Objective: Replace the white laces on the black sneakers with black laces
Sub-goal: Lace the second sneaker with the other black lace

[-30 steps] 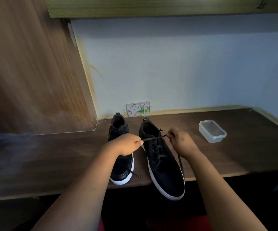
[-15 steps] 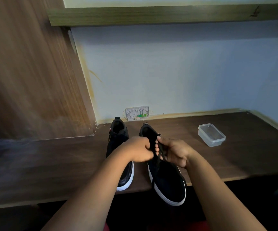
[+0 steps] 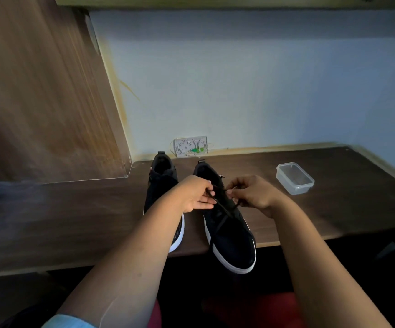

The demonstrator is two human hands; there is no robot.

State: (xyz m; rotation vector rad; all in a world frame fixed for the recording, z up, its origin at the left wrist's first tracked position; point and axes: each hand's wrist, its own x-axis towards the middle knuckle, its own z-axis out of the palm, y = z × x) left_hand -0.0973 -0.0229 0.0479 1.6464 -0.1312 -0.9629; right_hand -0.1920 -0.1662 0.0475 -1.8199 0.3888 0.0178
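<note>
Two black sneakers with white soles stand side by side on a dark wooden desk (image 3: 73,221), heels to the wall. The left sneaker (image 3: 162,181) is partly covered by my left forearm. The right sneaker (image 3: 230,235) pokes its toe over the desk's front edge. A black lace (image 3: 223,208) runs across its upper. My left hand (image 3: 197,194) pinches one end of this lace above the tongue. My right hand (image 3: 253,192) pinches the other end just to the right. No white lace is visible.
A clear plastic container (image 3: 294,178) sits on the desk to the right of the shoes. A white wall socket plate (image 3: 190,146) with loose wires is behind the sneakers. A wooden panel (image 3: 38,102) rises at the left.
My hands went from holding the lace stretched wide, to meeting over the right sneaker, and are now slightly apart again, each pinching a lace end. The camera has tilted a little.
</note>
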